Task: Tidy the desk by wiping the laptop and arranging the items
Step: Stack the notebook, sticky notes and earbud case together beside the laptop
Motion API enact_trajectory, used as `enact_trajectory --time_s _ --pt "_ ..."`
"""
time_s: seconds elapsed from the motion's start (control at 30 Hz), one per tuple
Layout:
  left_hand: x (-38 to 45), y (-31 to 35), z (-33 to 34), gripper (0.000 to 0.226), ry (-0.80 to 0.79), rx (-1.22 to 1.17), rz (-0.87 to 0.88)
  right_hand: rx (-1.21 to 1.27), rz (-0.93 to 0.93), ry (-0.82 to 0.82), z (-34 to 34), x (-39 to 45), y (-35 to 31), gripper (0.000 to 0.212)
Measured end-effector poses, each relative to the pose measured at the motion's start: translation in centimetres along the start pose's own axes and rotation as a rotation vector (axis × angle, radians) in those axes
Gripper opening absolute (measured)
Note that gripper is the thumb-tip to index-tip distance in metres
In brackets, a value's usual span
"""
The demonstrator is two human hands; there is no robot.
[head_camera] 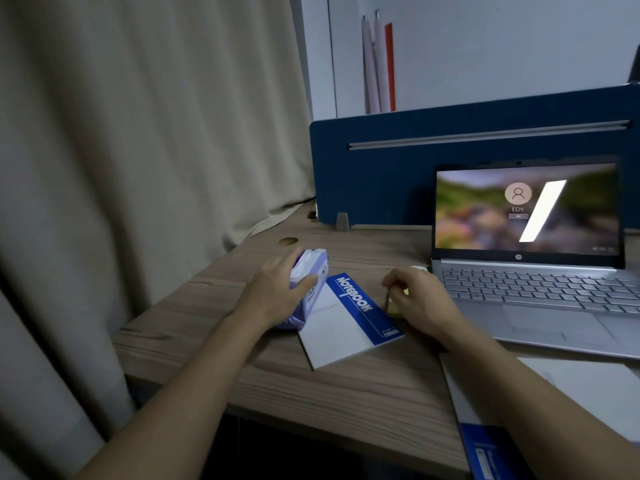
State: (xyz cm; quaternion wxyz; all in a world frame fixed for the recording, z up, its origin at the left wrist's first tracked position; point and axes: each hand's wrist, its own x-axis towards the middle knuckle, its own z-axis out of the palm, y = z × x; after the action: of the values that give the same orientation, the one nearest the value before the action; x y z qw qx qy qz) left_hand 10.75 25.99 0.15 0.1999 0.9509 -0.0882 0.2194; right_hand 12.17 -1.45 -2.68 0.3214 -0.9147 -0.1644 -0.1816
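Observation:
My left hand (277,289) grips a purple and white tissue pack (313,271) that rests on the wooden desk (363,386). A blue and white notebook (346,320) lies flat just right of the pack, between my hands. My right hand (420,299) is curled over a small yellowish item (394,308) at the notebook's right edge; what the item is I cannot tell. The open silver laptop (540,292) stands at the right with its screen lit.
A second blue and white notebook (485,427) lies at the front right under my right forearm. A blue divider panel (381,174) closes off the back of the desk. A beige curtain (138,150) hangs along the desk's left edge.

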Motion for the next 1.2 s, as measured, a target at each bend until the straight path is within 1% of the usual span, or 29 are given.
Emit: enact_trajectory --time_s 0.07,0.1,0.23,0.37,0.63,0.8,0.9,1.0,1.1,1.17,1.2 --pt "0.0 0.1 0.6 0.064 -0.042 0.144 0.008 0.003 0.002 0.017 -0.2 0.0 0.3 0.021" --pt "0.0 0.2 0.9 0.066 -0.039 0.173 0.012 0.001 0.009 0.017 -0.4 -0.1 0.6 0.02" --pt "-0.4 0.4 1.4 0.065 0.025 0.238 0.023 -0.005 0.011 0.005 -0.3 -0.1 0.5 0.021" --pt "-0.4 0.5 1.6 0.068 -0.013 0.281 -0.002 -0.002 0.019 0.002 -0.4 0.0 0.5 0.021" --pt "-0.8 -0.6 0.3 0.063 -0.01 0.194 -0.072 0.0 0.029 -0.006 -0.4 -0.1 0.5 0.02" --pt "-1.4 -3.0 -1.2 0.06 0.016 0.232 -0.145 -0.002 0.045 -0.007 -0.4 -0.1 0.6 0.021" --pt "-1.8 -5.0 -2.1 0.061 0.011 0.274 -0.158 -0.016 0.05 -0.004 -0.3 0.0 0.8 0.02" --pt "-2.3 -6.0 -2.7 0.062 0.005 0.296 -0.143 -0.042 0.07 -0.007 -0.2 0.0 0.7 0.019" --pt "-2.7 -5.1 -2.5 0.063 0.0 0.404 -0.12 -0.11 0.09 -0.017 -0.4 0.0 0.1 0.02" --pt "-3.0 -3.6 -2.1 0.062 0.008 0.453 -0.059 -0.151 0.096 -0.018 -1.0 0.3 -0.6 0.02" --pt "-3.1 -2.7 -1.8 0.061 0.006 0.442 -0.017 -0.152 0.097 -0.009 -1.6 0.5 -1.0 0.02"
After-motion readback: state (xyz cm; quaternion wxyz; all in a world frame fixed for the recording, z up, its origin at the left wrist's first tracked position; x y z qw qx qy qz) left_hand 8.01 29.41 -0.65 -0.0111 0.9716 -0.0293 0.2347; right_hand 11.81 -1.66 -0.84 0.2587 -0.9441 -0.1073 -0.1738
